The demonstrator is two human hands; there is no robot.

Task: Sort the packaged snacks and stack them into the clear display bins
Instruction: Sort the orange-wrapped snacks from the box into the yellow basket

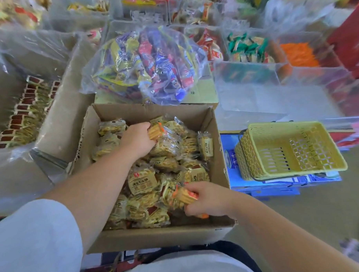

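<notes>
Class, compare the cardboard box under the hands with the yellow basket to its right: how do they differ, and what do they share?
The cardboard box is brown with solid walls; the yellow basket has latticed walls. The box is heaped with wrapped snack packets; the basket shows nothing inside. The left hand and right hand reach into the box; neither touches the basket. Both are open-topped and rectangular.

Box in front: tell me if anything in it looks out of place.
Yes: orange-edged packs lie among the tan packs in the box. The left hand holds one, the right hand another. They look like a different sort mixed in.
</notes>
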